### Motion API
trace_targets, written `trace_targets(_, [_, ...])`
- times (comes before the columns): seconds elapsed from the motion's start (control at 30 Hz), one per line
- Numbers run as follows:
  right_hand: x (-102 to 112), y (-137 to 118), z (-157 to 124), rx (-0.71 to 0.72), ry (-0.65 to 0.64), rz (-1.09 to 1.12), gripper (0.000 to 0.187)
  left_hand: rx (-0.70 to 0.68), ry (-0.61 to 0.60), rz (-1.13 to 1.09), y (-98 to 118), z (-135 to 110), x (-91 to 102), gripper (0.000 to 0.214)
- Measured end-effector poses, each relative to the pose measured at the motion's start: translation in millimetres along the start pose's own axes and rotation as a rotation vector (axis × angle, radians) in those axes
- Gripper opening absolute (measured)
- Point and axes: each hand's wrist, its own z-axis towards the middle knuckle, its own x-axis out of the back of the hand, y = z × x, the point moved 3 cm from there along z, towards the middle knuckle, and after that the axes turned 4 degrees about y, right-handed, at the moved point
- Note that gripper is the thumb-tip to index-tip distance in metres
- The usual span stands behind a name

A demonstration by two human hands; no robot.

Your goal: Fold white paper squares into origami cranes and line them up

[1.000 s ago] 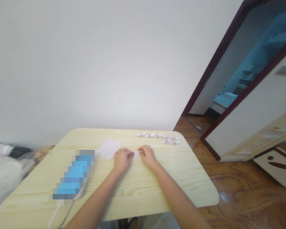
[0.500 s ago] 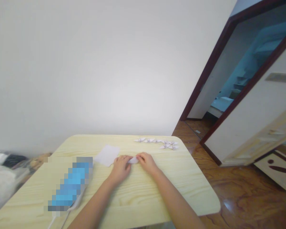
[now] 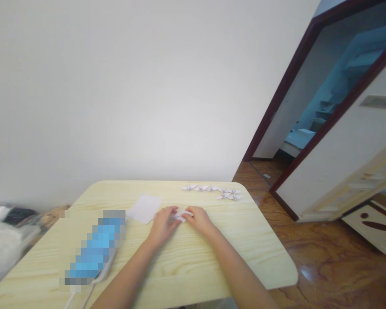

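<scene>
A small folded white paper piece [image 3: 181,214] lies on the pale wooden table [image 3: 193,262] between my two hands. My left hand [image 3: 162,225] pinches its left end with curled fingers. My right hand [image 3: 200,219] grips its right end, fingers closed over it. A flat white paper sheet [image 3: 144,208] rests just left of my left hand. Several small folded paper figures [image 3: 214,192] stand in a row near the table's far right edge.
A blurred-out blue object [image 3: 94,246] with a white cable lies on the table's left part. An open door [image 3: 344,171] and doorway stand to the right above a wooden floor. A white wall is behind the table. Clutter sits at far left.
The view has shifted slightly since a second ago. My hands have stayed together on the paper piece, with the fingers shifting along its fold; the piece now shows more between them.
</scene>
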Motion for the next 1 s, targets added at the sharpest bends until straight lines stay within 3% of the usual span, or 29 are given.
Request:
trace_targets(0.17, [-1,2,0,0.007,0.070,-0.147,0.017,-0.144,-0.041,0.075,9,0,3.0,0.017])
trace_targets(0.33, [1,9,2,-0.021,0.168,-0.145,0.022,-0.159,-0.133,0.148,16,-1,0.3,0.021])
trace_targets(0.47, [-1,10,4,0.037,0.119,-0.130,0.013,-0.145,-0.152,0.184,18,-1,-0.3,0.022])
trace_targets(0.7, [-1,8,6,0.038,0.133,-0.192,0.015,-0.191,-0.133,0.209,17,-2,-3.6,0.024])
trace_targets(1.0, [10,9,-4,0.260,0.020,-0.072,0.016,-0.133,-0.069,0.263,17,4,-3.1,0.016])
